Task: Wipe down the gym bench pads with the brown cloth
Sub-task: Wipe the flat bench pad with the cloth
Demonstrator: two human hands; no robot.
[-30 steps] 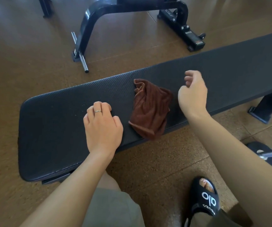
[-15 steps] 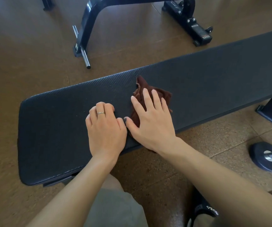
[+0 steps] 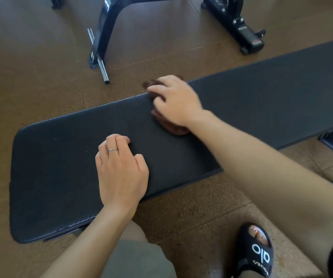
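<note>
Near floor: black slide sandal (image 3: 257, 252) with white lettering on the speckled brown cork-look floor (image 3: 31, 57), right at the near edge, with a bit of grey-green shorts (image 3: 133, 259) to its left. The person looks crouched low beside the bench, which would put both arms over the pad.

Bracing hand: left hand (image 3: 121, 169), thin silver ring (image 3: 113, 149) on one finger, rests knuckles-up on the near-left part of the long flat black textured bench pad (image 3: 61, 167). Fingers are curled under and hold nothing. My guess is it's there for support while the other arm reaches.

Bench pad: runs from near left to far right, and its far-right end leaves the view.

Wiping hand: right hand (image 3: 178, 101) is stretched across to the pad's far edge, arm nearly straight, palm down. It's motion-blurred, so I'd say mid-stroke. Fingers look spread and pressing flat rather than wrapped round anything.

Cloth: the crumpled brown cloth (image 3: 176, 130) sits under that palm on the pad. One lump sticks out at the wrist side, another past the fingertips over the far edge.

Far floor: black steel frame (image 3: 109, 29) of another gym machine with a chrome bar (image 3: 98, 57), well apart from the bench.

Progress: I'd call it early, since most of the pad still needs covering.
</note>
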